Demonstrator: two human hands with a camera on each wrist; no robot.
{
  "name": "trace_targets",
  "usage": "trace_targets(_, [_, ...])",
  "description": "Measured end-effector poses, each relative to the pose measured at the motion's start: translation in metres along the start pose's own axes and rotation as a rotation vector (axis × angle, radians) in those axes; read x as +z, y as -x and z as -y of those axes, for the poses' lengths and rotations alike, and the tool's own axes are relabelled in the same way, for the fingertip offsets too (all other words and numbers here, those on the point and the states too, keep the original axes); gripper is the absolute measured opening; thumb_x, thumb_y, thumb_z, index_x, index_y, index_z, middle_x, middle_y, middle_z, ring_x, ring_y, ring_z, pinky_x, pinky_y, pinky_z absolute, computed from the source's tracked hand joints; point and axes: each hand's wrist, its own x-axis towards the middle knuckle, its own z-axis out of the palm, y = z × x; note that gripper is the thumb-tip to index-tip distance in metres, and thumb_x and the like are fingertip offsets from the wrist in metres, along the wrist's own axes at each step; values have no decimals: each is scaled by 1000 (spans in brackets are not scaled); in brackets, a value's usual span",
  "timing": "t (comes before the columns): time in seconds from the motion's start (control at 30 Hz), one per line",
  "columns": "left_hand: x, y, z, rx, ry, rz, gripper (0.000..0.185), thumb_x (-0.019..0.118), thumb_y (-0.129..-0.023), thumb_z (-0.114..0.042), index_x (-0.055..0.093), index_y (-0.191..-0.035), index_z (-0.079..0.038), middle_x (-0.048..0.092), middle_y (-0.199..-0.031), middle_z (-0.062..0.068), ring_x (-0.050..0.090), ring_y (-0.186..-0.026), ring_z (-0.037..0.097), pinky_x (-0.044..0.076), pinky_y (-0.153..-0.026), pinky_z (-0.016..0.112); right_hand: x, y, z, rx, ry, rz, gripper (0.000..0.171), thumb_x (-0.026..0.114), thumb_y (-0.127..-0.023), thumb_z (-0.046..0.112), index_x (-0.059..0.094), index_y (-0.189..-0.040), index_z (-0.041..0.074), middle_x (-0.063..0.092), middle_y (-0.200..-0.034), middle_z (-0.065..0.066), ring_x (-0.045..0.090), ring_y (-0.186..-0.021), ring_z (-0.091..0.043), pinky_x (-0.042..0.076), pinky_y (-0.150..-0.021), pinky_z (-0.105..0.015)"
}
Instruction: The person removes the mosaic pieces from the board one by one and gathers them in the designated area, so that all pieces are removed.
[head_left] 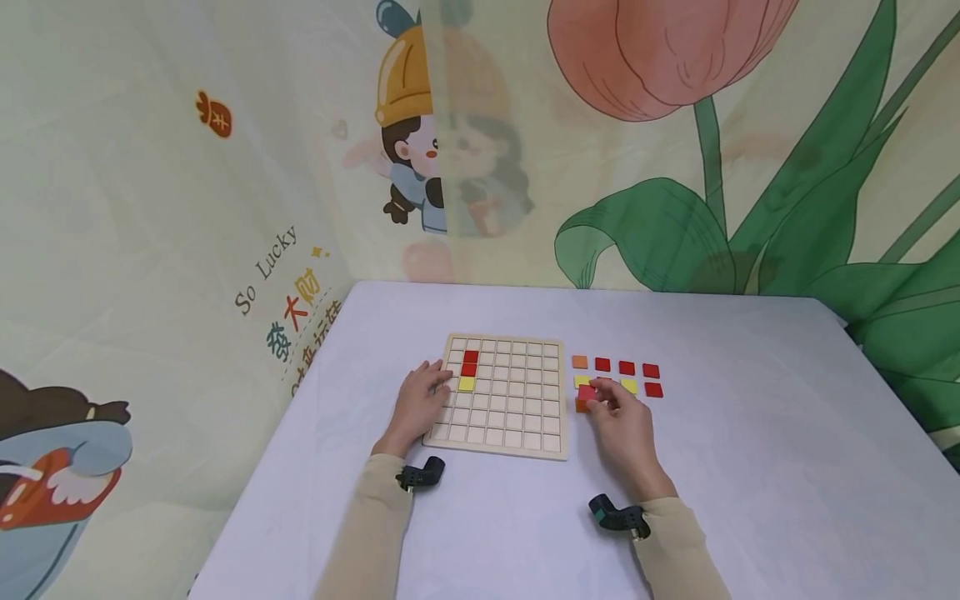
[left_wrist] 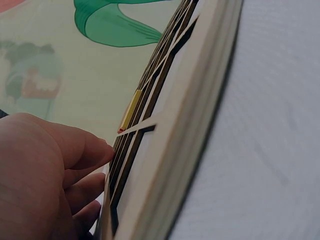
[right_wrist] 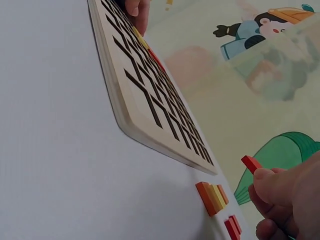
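A light wooden grid board (head_left: pixel 566 433) lies on the white table, with two red tiles (head_left: pixel 470 357) and a yellow tile (head_left: pixel 467 384) set in one column near its left side. My left hand (head_left: pixel 420 402) rests at the board's left edge, its fingertips touching the rim. Between thumb and fingers my right hand (head_left: pixel 624 429) pinches a red tile (right_wrist: pixel 251 163), held raised just right of the board. Under that hand an orange tile (head_left: pixel 581 406) lies on the table. In the right wrist view the held tile is clear of the tiles below.
Loose tiles lie in rows right of the board: an orange tile (head_left: pixel 580 362), several red tiles (head_left: pixel 651 371) and yellow tiles (head_left: pixel 628 386). The right hand partly hides some of them. Behind the white table (head_left: pixel 750 375) hangs a printed curtain (head_left: pixel 495 258).
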Motion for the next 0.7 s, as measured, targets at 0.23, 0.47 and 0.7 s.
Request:
trace_targets(0.23, [1, 0, 1, 2, 2, -7, 32, 51, -91, -20, 59, -120, -14, 38, -141, 0, 18, -136, 19, 9, -114, 38, -4, -3, -8, 52, 16, -25, 34, 62, -86, 19, 56, -120, 19, 55, -100, 1, 44, -96, -17, 48, -74, -25])
trace_targets(0.47, [1, 0, 2, -3, -6, -4, 32, 50, -91, -20, 59, -121, -14, 38, -142, 0, 18, -136, 19, 9, -114, 37, -8, -4, -12, 73, 47, -22, 36, 61, -86, 16, 56, -122, 17, 56, -101, -3, 46, -94, -19, 49, -74, -27])
trace_targets(0.7, [2, -1, 2, 10, 1, -7, 32, 51, -91, -19, 59, -121, -13, 38, -141, 0, 19, -136, 20, 9, -114, 38, -14, -3, -13, 113, 93, -41, 38, 62, -86, 12, 56, -123, 13, 57, -99, -7, 49, -89, -20, 52, -74, -29])
